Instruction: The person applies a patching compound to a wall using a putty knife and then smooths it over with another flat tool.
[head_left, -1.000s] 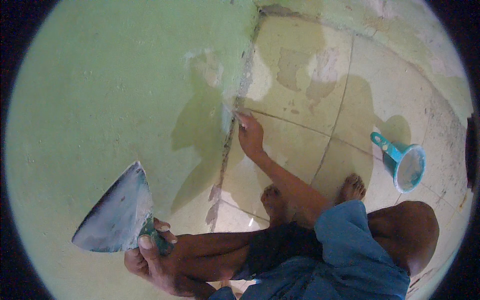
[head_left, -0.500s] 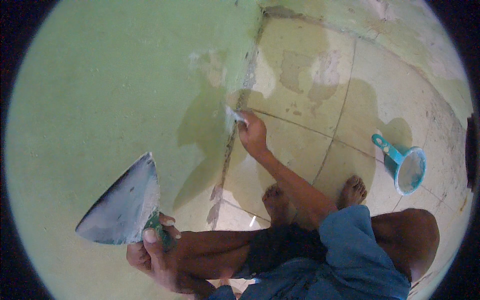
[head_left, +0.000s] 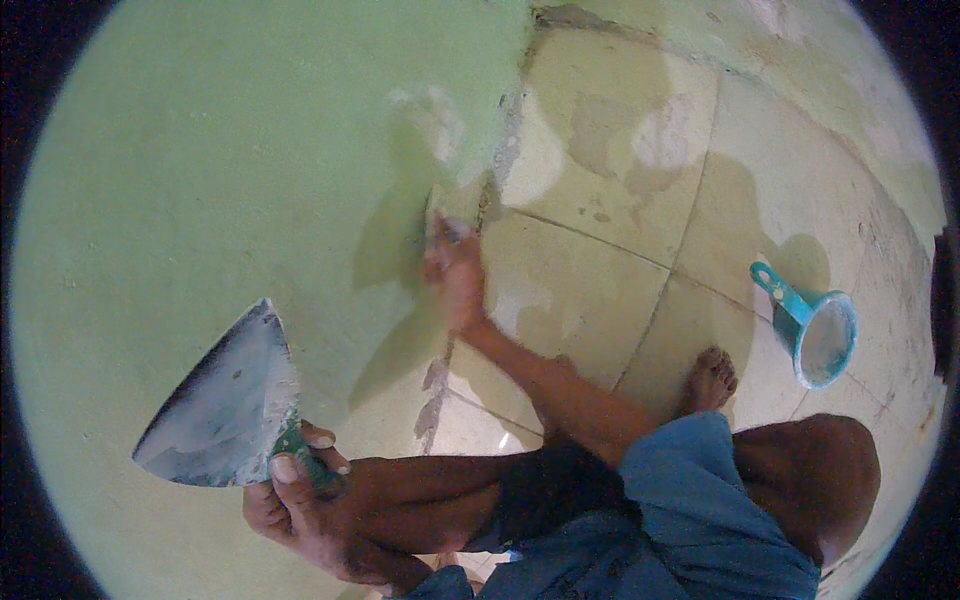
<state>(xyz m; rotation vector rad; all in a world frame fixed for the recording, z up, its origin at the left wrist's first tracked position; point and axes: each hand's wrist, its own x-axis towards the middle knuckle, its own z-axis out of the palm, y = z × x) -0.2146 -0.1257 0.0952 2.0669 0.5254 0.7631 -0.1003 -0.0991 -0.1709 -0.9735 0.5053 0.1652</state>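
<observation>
My left hand [head_left: 305, 505] grips the green handle of a wide triangular putty knife [head_left: 225, 405], its blade smeared with whitish paste and pointing up and left. The blade is in front of the green wall [head_left: 200, 180]. My right hand [head_left: 462, 285] is low on that wall, near the seam with the floor. Its fingers are closed round a small pale flat tool [head_left: 433, 212], blurred and partly hidden, with its edge at the wall. A wet-looking whitish patch [head_left: 440, 125] marks the wall just beyond that hand.
A teal plastic mug [head_left: 803, 320] with pale grey-white contents stands on the tiled floor [head_left: 590, 270] at the right. My bare foot [head_left: 712, 378] and bent knee [head_left: 810, 480] are nearer. Chipped plaster runs along the wall's foot [head_left: 505, 140].
My right hand has moved left and slightly nearer, from the floor seam onto the wall, with its tool. The left hand and putty knife have shifted slightly left.
</observation>
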